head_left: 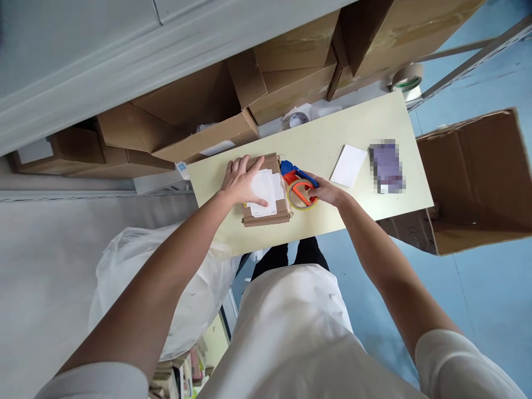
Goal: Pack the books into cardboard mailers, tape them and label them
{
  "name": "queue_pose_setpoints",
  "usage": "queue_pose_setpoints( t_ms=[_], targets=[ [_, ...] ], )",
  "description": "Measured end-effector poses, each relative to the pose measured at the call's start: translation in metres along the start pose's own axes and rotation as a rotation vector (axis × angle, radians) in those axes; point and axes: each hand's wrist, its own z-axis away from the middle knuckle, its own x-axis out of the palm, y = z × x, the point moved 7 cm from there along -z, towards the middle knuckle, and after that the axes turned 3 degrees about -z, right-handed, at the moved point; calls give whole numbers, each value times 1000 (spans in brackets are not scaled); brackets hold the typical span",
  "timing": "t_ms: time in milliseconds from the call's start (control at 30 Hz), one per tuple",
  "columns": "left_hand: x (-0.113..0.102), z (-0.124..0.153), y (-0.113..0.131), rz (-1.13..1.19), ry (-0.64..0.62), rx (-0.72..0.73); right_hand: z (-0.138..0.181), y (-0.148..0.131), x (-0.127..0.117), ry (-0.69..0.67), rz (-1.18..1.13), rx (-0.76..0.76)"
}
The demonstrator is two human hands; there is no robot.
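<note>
A small brown cardboard box [249, 220] lies on the cream tabletop, with white paper labels [265, 188] on its upper face. My left hand [243, 183] rests on the box with its fingers spread, the thumb over the labels. In my right hand [326, 191] is a blue and orange tape dispenser [293, 173] with a roll of tape in it. The fingers wrap round its handle, and its blue head sits at the right edge of the box. The fingertips of the right hand are partly hidden behind the dispenser.
On the cream table [328, 130] lie a white pad of paper [349, 165] and a blurred purple item [387, 165]. Open cartons [208, 141] line the back, with tape rolls [298, 119] nearby. A large open carton [477, 177] stands right; a white plastic bag [199, 299] hangs left.
</note>
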Motion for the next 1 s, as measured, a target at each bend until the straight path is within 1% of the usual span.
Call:
queue_pose_setpoints(
  t_ms=[100,167,233,367,433,500,533,600,700,733,767,800,867,933,1000],
  targets=[
    [3,3,0,-22,-14,-30,14,16,-4,30,19,0],
    [2,5,1,-42,-24,-43,32,31,-5,45,25,19],
    [1,6,3,-57,-27,-55,56,51,-1,37,12,41],
    [1,6,3,-65,-34,-82,106,92,29,-4,-67,32],
    [2,7,3,-60,-34,-96,121,106,44,13,-101,18],
    [3,11,2,-46,-20,-141,126,112,54,54,-120,20],
    [5,14,1,-33,-8,-184,124,112,55,87,-128,25],
    [11,27,-1,9,22,-310,116,104,51,177,-147,26],
    [29,57,-1,89,38,-515,91,78,31,300,-156,20],
    [36,67,1,99,31,-552,79,68,24,309,-157,19],
    [41,76,4,92,22,-560,67,58,16,299,-162,20],
    [44,82,8,73,16,-545,55,48,10,269,-168,16],
    [43,85,16,19,16,-461,32,29,-1,162,-186,4],
    [34,75,23,-16,23,-325,16,17,-8,63,-174,22],
    [21,56,32,-30,18,-155,8,11,-12,11,-130,42]
  ],
)
